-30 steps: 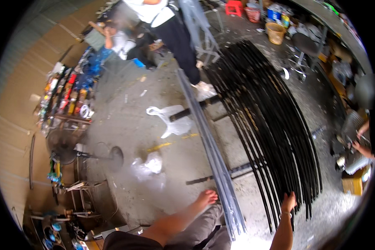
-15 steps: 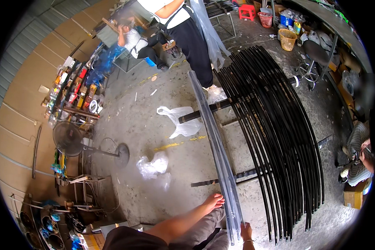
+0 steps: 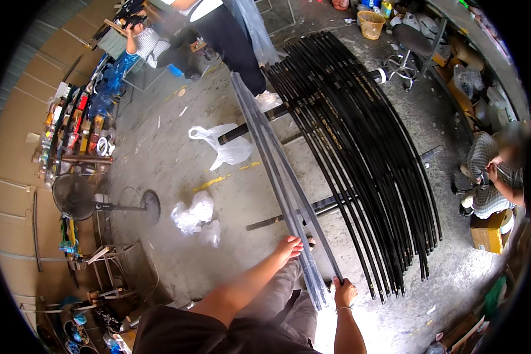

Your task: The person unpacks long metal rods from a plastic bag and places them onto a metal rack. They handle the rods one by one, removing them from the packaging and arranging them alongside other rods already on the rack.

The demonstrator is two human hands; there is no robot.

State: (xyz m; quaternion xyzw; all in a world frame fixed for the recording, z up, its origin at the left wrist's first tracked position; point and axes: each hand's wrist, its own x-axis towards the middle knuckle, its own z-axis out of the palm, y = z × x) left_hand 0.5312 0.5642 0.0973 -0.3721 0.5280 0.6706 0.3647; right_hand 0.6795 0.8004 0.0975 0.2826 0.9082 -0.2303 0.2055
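Note:
A long clear plastic sleeve (image 3: 277,189) with slim dark rods in it slants across two black support bars. My left hand (image 3: 289,246) is closed on the sleeve's left side near its lower end. To the right of it, my right hand (image 3: 344,291) grips the near end of a single dark rod (image 3: 321,236), which spreads away from the sleeve there and meets it higher up. Whether plastic covers this rod too I cannot tell. Right of my hands, many long black rods (image 3: 360,153) with gold markings lie side by side across the bars.
A person in black trousers (image 3: 230,41) stands at the sleeve's far end. Two other people sit, one far left, one at right beside a cardboard box (image 3: 488,233). White plastic bags (image 3: 227,147) lie on the floor; a standing fan (image 3: 76,196) is at left, a stool (image 3: 412,40) at far right.
My right hand has moved up and out to the right, parting one rod's near end from the sleeve. My left hand stays on the sleeve. The whole view has shifted.

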